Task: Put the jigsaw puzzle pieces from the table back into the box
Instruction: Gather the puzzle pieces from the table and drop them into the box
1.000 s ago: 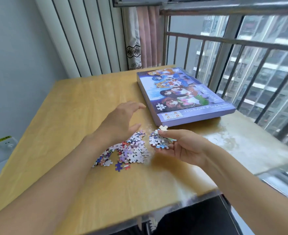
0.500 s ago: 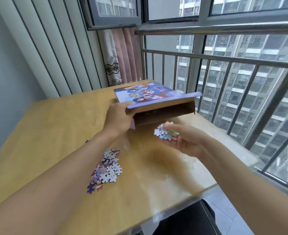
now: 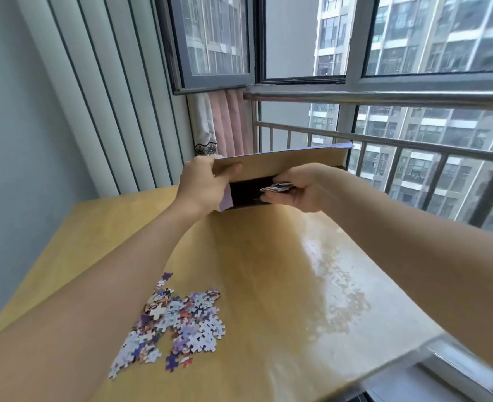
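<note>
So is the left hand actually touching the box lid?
Touching. The head view shows the left hand gripping the raised box lid at its corner, thumb pressed on the brown underside, fingers behind it.

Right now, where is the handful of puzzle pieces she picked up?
In the head view, the handful of puzzle pieces lies in the right hand, at the dark opening of the puzzle box, whose lid the left hand lifts.

Pink curtain (image 3: 230,123) hangs beside metal railing (image 3: 384,140)
</note>
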